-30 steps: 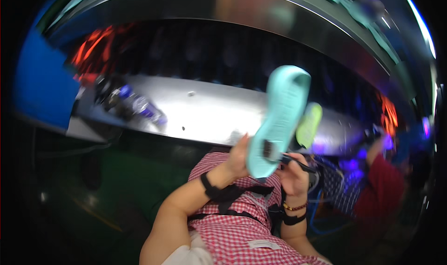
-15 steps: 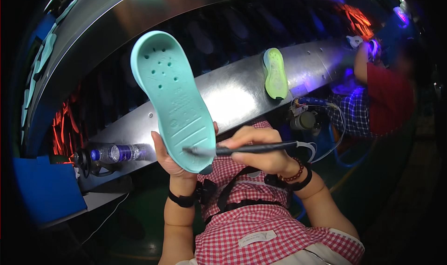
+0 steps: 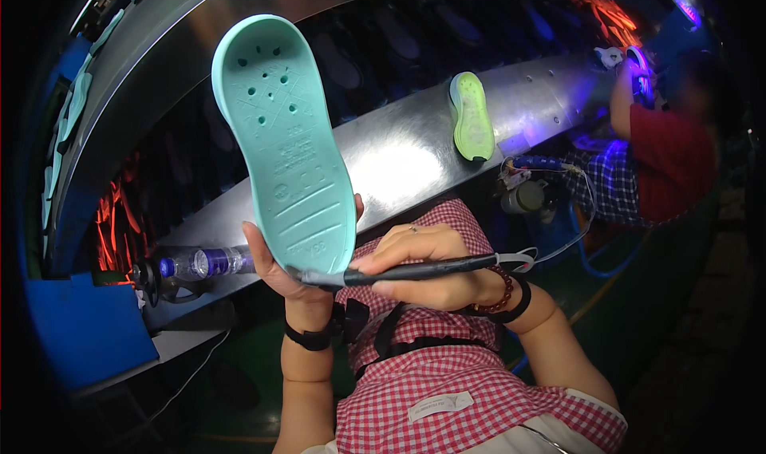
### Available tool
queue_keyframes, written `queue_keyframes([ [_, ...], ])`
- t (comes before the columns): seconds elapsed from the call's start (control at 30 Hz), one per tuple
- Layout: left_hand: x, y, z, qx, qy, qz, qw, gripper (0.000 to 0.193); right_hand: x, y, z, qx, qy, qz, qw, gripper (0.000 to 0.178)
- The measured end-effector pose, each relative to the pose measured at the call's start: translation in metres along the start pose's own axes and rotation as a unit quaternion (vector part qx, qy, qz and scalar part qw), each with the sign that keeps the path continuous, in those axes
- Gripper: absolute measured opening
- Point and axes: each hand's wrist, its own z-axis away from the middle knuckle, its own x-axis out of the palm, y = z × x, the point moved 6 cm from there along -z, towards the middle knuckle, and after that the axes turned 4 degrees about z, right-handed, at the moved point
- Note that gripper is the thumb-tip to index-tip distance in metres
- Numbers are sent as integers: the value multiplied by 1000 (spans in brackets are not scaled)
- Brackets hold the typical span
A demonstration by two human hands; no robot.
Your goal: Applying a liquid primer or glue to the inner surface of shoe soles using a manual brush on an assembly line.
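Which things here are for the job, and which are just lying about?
In the job:
Turquoise sole, held in the left hand
Black-handled tool, held in the right hand

Just lying about, it seems:
Clear bottle, on its side
Round container, off to the right
Yellow-green sole on the metal ledge: untouched, though it could belong too

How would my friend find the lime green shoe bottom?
Find the long, shiny silver metal bench. Right of its bright glare lies a lime green shoe sole with a dark near tip. Unlike the turquoise shoe sole in the left hand, nobody holds it.
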Motion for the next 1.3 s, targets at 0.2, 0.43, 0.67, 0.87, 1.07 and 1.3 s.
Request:
queue_keyframes([
  [0.2, 10, -2, -7, -31, -76, -47, 995, 57, -3, 4, -4, 43, 7, -39, 998, 21],
  [0.43, 0, 3, -4, -20, 34, -115, 993, 75, -23, -3, -16, 41, -35, 20, 998, 21],
  [0.67, 10, 13, -7, -11, 19, -179, 984, 67, -14, -5, -11, 77, -90, -2, 993, 20],
  [0.87, 4, 9, -10, -86, 35, -125, 988, 66, -12, -19, -3, -3, -98, -80, 992, 21],
  [1.07, -1, 10, -13, -116, 42, -152, 981, 68, -6, -5, -3, 138, -101, -40, 984, 20],
  [1.3, 1, 8, -11, -190, 100, -86, 973, 55, -29, -22, -19, 2, -63, 33, 997, 19],
])
